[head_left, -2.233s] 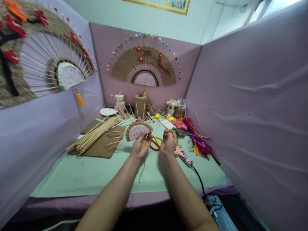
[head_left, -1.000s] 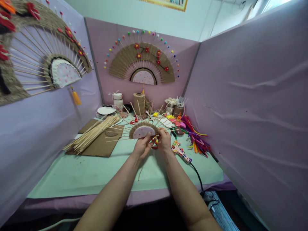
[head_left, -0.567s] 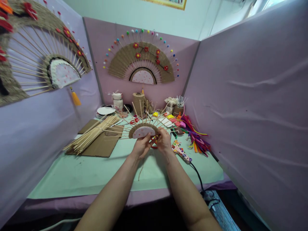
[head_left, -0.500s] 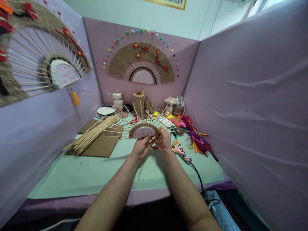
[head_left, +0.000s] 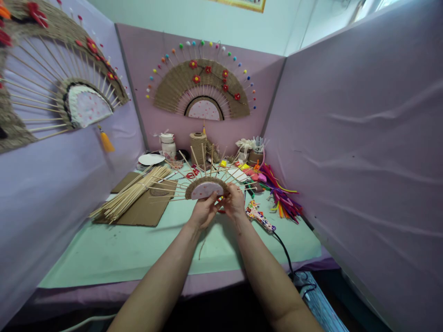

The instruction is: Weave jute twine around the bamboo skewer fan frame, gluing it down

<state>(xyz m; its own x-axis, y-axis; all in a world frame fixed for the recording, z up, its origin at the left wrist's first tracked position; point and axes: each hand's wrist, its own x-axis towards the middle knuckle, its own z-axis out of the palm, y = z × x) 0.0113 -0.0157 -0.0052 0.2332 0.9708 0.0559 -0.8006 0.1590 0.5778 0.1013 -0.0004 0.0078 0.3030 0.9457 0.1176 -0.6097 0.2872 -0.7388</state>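
I hold a small half-made fan (head_left: 206,188) above the green table (head_left: 138,249). It has a pink half-round centre, a jute-wrapped rim and thin wooden skewers fanning out. My left hand (head_left: 203,212) grips its lower edge from below, fingers closed. My right hand (head_left: 234,204) pinches the fan's right lower corner, where a jute string (head_left: 202,243) hangs down towards the table. Both hands are close together, almost touching.
A bundle of skewers (head_left: 131,193) lies on brown cardboard (head_left: 145,210) at the left. A patterned glue gun (head_left: 260,217) with black cord, pipe cleaners (head_left: 282,196), a jute spool (head_left: 198,145), a white plate (head_left: 151,159) and jars crowd the back. Finished fans (head_left: 202,85) hang on the purple walls.
My right hand came left to meet the fan, and the fan turned from tilted to level with its skewers spreading upward. Over the last half second the hands barely moved.
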